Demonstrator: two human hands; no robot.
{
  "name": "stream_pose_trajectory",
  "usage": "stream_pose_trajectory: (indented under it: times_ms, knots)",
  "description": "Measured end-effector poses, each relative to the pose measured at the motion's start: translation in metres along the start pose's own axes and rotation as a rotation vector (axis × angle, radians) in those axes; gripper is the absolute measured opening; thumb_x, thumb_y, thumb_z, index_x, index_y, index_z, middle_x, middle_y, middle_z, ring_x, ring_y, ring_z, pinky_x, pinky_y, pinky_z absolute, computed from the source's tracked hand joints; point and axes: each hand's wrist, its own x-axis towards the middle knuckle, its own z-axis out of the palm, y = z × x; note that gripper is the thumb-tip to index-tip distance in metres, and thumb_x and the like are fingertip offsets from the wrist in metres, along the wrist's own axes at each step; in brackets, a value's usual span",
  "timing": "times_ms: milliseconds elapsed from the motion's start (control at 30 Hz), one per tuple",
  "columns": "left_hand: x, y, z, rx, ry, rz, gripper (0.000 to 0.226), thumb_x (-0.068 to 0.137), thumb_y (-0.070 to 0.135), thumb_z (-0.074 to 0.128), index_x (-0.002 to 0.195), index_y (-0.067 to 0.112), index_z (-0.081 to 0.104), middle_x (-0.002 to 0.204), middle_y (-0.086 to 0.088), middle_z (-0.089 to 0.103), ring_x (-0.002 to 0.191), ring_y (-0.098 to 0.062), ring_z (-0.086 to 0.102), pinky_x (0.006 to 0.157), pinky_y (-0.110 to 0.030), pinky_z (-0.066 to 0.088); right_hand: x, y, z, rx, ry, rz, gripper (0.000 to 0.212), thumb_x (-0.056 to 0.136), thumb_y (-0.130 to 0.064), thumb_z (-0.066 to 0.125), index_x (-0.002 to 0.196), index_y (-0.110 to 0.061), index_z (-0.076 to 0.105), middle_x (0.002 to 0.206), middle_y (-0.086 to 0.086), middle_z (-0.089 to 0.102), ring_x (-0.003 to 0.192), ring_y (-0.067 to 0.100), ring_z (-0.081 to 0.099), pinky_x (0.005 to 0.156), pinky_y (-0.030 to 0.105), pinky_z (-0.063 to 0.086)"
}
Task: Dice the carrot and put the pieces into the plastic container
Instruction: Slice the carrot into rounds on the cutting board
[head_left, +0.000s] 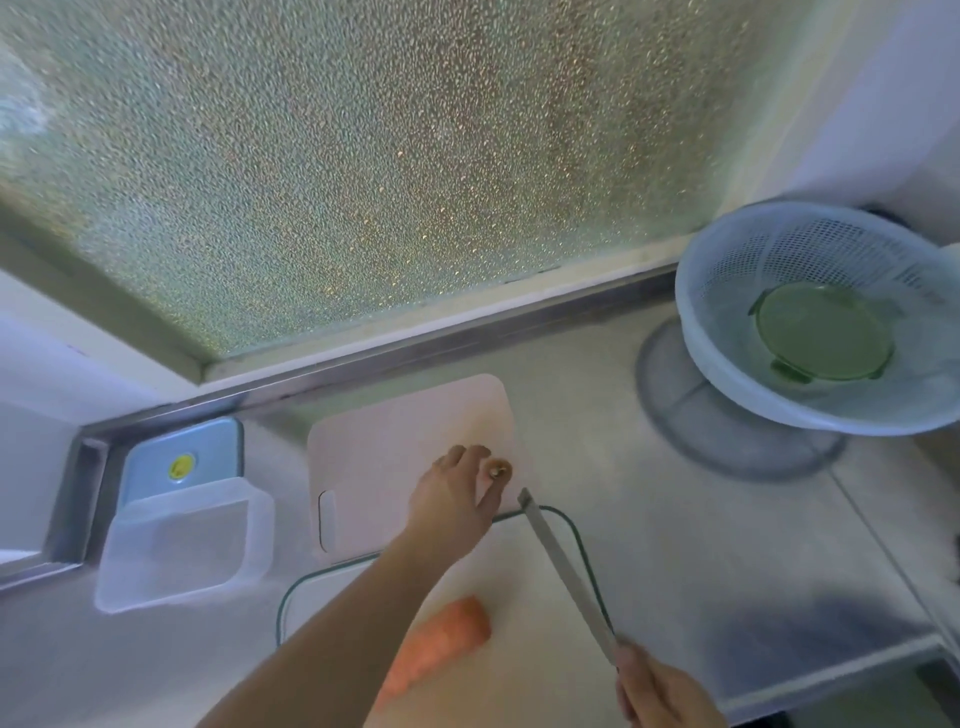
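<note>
An orange carrot (435, 652) lies on the near cutting board (524, 587), its cut end facing right, partly hidden by my left forearm. My left hand (452, 499) reaches over the far pinkish board (384, 441) and its fingertips hold the small brown carrot end (500, 470). My right hand (662, 693) grips a knife handle at the bottom edge; the knife blade (563, 571) points up and left over the near board. A clear plastic container (182, 540) sits empty at the left.
A blue lid (179, 460) with a yellow dot lies behind the container. A white colander (826, 317) holding a green lid stands at the back right on the steel counter (701, 519). A frosted window (363, 156) closes the back.
</note>
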Motion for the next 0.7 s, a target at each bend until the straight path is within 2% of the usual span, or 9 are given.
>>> stream_pose_trajectory:
  times_ms: [100,167,233,333,400,433,467,567,700]
  knots:
    - [-0.054,-0.016,-0.009,-0.074,0.171,0.087,0.023,0.091,0.036,0.057,0.105,0.019,0.065,0.101,0.006,0.063,0.089,-0.023,0.064,0.074,-0.037,0.053,-0.01,-0.033,0.005,0.102,0.063,0.041,0.031,0.078,-0.06,0.051,0.059,-0.036,0.057,0.051,-0.01,0.056,0.056,-0.004,0.054,0.062,0.007,0.04]
    - [-0.096,-0.029,-0.01,-0.086,0.174,0.128,0.02,0.088,0.041,0.058,0.102,0.026,0.059,0.1,0.012,0.059,0.088,-0.016,0.061,0.072,-0.033,0.051,-0.013,-0.05,0.011,0.045,-0.036,0.004,0.031,0.088,-0.048,0.058,0.06,-0.034,0.055,0.056,-0.005,0.057,0.056,-0.002,0.051,0.063,0.006,0.04]
    - [-0.133,-0.037,-0.007,-0.072,0.09,0.206,0.032,0.083,0.045,0.065,0.109,0.029,0.059,0.107,0.012,0.06,0.091,-0.016,0.062,0.073,-0.032,0.053,-0.006,-0.06,0.009,-0.056,-0.182,0.062,0.03,0.093,-0.05,0.051,0.077,-0.026,0.059,0.07,-0.001,0.062,0.064,-0.001,0.053,0.071,0.007,0.041]
    - [-0.161,-0.042,0.003,-0.006,-0.039,0.264,0.058,0.075,0.049,0.068,0.128,0.029,0.054,0.124,0.007,0.056,0.098,-0.018,0.06,0.074,-0.03,0.056,-0.006,-0.075,0.017,-0.079,-0.384,0.105,0.062,0.077,-0.076,0.029,0.094,-0.025,0.059,0.09,-0.007,0.063,0.085,0.0,0.055,0.075,0.005,0.039]
    - [-0.163,-0.046,0.007,-0.024,-0.017,0.276,0.058,0.077,0.037,0.062,0.133,0.03,0.05,0.126,0.006,0.052,0.096,-0.019,0.058,0.07,-0.03,0.058,-0.007,-0.075,0.024,-0.051,-0.433,0.14,0.037,0.087,-0.065,0.038,0.099,-0.034,0.054,0.098,-0.016,0.057,0.093,-0.002,0.054,0.076,0.002,0.034]
    - [-0.163,-0.047,0.007,-0.044,0.008,0.287,0.058,0.078,0.032,0.061,0.134,0.032,0.048,0.125,0.006,0.052,0.094,-0.02,0.058,0.069,-0.03,0.057,-0.005,-0.076,0.026,-0.029,-0.448,0.177,0.021,0.094,-0.053,0.045,0.098,-0.034,0.054,0.098,-0.017,0.057,0.092,-0.003,0.055,0.075,0.003,0.034]
    - [-0.162,-0.049,0.006,-0.057,0.025,0.298,0.059,0.078,0.029,0.06,0.136,0.034,0.045,0.124,0.007,0.052,0.093,-0.019,0.058,0.067,-0.028,0.056,-0.004,-0.075,0.027,0.025,-0.465,0.205,0.018,0.096,-0.045,0.048,0.092,-0.03,0.058,0.089,-0.016,0.06,0.083,-0.003,0.057,0.071,0.006,0.036]
    - [-0.163,-0.053,0.006,-0.042,0.027,0.296,0.065,0.075,0.029,0.061,0.136,0.038,0.039,0.122,0.008,0.052,0.091,-0.018,0.056,0.064,-0.026,0.054,-0.001,-0.084,0.028,0.164,-0.461,0.279,0.044,0.096,-0.047,0.044,0.065,-0.017,0.051,0.047,-0.01,0.048,0.043,-0.001,0.042,0.047,0.011,0.031]
    - [-0.166,-0.06,0.014,0.023,-0.005,0.307,0.06,0.081,0.033,0.058,0.139,0.03,0.044,0.128,-0.001,0.053,0.092,-0.025,0.058,0.066,-0.032,0.056,-0.009,-0.098,0.034,0.0,-0.33,0.179,0.056,0.082,-0.064,0.033,0.05,-0.02,0.042,0.041,-0.013,0.049,0.046,-0.002,0.042,0.051,0.013,0.035]
